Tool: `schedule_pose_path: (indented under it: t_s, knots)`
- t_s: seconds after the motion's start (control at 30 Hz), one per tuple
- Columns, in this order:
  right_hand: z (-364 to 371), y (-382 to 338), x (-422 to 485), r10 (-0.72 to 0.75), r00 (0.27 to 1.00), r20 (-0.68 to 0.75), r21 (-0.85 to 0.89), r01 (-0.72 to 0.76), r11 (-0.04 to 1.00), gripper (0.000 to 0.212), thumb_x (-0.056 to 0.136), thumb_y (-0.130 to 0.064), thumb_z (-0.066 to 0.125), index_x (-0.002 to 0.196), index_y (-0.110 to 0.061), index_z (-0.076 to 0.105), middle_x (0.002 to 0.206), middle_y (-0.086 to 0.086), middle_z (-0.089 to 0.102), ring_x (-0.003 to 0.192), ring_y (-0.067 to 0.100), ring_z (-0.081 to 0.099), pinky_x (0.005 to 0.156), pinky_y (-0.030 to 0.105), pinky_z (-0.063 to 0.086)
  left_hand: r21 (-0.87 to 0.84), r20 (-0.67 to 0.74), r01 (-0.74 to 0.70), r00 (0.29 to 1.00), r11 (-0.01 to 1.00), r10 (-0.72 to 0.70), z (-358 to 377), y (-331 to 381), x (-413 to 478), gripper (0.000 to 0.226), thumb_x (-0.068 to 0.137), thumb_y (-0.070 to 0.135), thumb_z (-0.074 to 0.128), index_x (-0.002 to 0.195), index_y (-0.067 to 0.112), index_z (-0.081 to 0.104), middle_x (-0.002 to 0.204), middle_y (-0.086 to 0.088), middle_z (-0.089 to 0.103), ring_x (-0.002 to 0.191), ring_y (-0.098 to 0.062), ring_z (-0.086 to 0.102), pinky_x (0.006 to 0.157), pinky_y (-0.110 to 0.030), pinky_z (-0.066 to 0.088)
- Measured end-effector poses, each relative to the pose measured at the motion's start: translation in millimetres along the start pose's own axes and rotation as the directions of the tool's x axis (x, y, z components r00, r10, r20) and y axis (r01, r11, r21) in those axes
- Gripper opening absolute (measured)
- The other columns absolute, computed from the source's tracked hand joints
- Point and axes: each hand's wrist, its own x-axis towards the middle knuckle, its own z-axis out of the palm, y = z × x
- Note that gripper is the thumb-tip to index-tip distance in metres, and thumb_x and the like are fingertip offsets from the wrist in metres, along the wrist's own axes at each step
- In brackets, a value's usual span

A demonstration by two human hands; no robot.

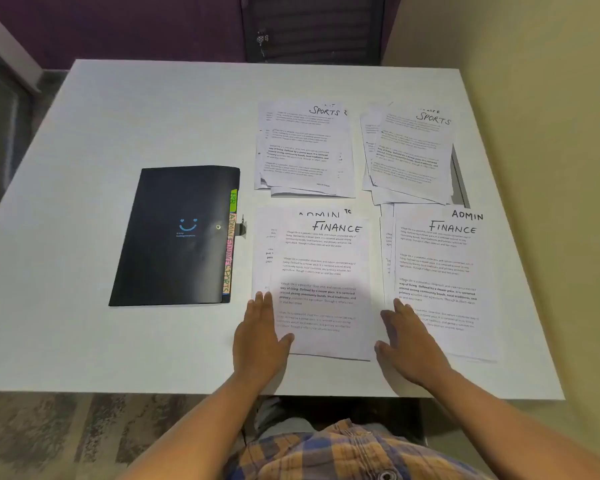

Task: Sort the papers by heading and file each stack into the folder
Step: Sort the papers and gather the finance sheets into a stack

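Note:
Four paper stacks lie on the white table (pixel 118 133). The near middle stack (pixel 321 271) has a FINANCE sheet on top with an ADMIN sheet under it. The near right stack (pixel 440 271) shows FINANCE over ADMIN too. Both far stacks, the middle one (pixel 302 147) and the right one (pixel 409 154), are headed SPORTS. A closed black folder (pixel 177 233) with a smiley and coloured side tabs lies to the left. My left hand (pixel 260 337) rests flat, fingers straight, at the left edge of the near middle stack. My right hand (pixel 409 344) lies flat between the two near stacks.
A yellow wall (pixel 534 98) runs close along the table's right side. A dark door and purple wall stand behind the table. The table's near edge (pixel 153 391) is just in front of my checked shirt. The left half of the table holds only the folder.

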Motion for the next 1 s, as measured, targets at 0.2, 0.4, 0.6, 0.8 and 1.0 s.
schedule_pose_path:
  t_s: [0.2, 0.4, 0.6, 0.8, 1.0]
  knots:
    - [-4.7, -26.2, -7.3, 0.058, 0.973, -0.223, 0.210, -0.011, 0.978, 0.045, 0.091, -0.028, 0.064, 0.135, -0.021, 0.053, 0.138, -0.003, 0.057, 0.121, 0.017, 0.057, 0.098, 0.027, 0.043, -0.413, -0.022, 0.120, 0.990, 0.903, -0.141, -23.6, 8.4, -11.4, 0.061, 0.095, 0.040, 0.059, 0.148, 0.026, 0.033, 0.153, 0.006, 0.040, 0.138, -0.018, 0.041, 0.108, -0.034, 0.038]
    - [-2.6, -43.1, 1.9, 0.326, 0.943, -0.070, 0.342, -0.284, 0.896, 0.041, 0.086, -0.030, 0.066, 0.124, -0.014, 0.058, 0.114, 0.003, 0.064, 0.098, 0.020, 0.059, 0.078, 0.029, 0.045, -0.524, 0.199, 0.250, 0.965, 0.814, -0.169, -42.1, -0.4, 2.0, 0.057, 0.093, 0.029, 0.064, 0.144, 0.018, 0.039, 0.149, -0.002, 0.046, 0.131, -0.023, 0.050, 0.103, -0.034, 0.043]
    - [4.8, -62.1, 0.0, 0.455, 0.890, -0.020, 0.277, -0.432, 0.858, 0.048, 0.078, -0.039, 0.066, 0.120, -0.018, 0.055, 0.113, 0.003, 0.063, 0.101, 0.024, 0.059, 0.075, 0.029, 0.040, -0.533, 0.323, 0.331, 0.930, 0.779, -0.175, -48.9, -20.3, 5.9, 0.061, 0.091, 0.030, 0.066, 0.145, 0.017, 0.039, 0.146, 0.000, 0.048, 0.129, -0.022, 0.049, 0.106, -0.036, 0.042]
    - [6.5, -70.9, 1.3, 0.535, 0.844, -0.035, 0.351, -0.490, 0.798, 0.027, 0.077, -0.024, 0.074, 0.100, -0.017, 0.062, 0.090, -0.003, 0.062, 0.083, 0.019, 0.056, 0.070, 0.026, 0.041, -0.525, 0.415, 0.315, 0.906, 0.791, -0.085, -55.5, -28.1, 11.4, 0.066, 0.091, 0.028, 0.067, 0.148, 0.019, 0.034, 0.150, 0.001, 0.043, 0.134, -0.021, 0.045, 0.106, -0.035, 0.040]
    - [7.8, -76.3, -3.2, 0.515, 0.855, -0.063, 0.609, -0.376, 0.699, 0.011, 0.082, -0.014, 0.076, 0.081, -0.017, 0.065, 0.076, 0.000, 0.068, 0.067, 0.020, 0.063, 0.064, 0.026, 0.050, -0.517, 0.367, 0.274, 0.927, 0.811, -0.080, -65.1, -34.4, 11.0, 0.059, 0.092, 0.032, 0.065, 0.144, 0.018, 0.041, 0.146, 0.000, 0.049, 0.130, -0.020, 0.050, 0.102, -0.033, 0.042]
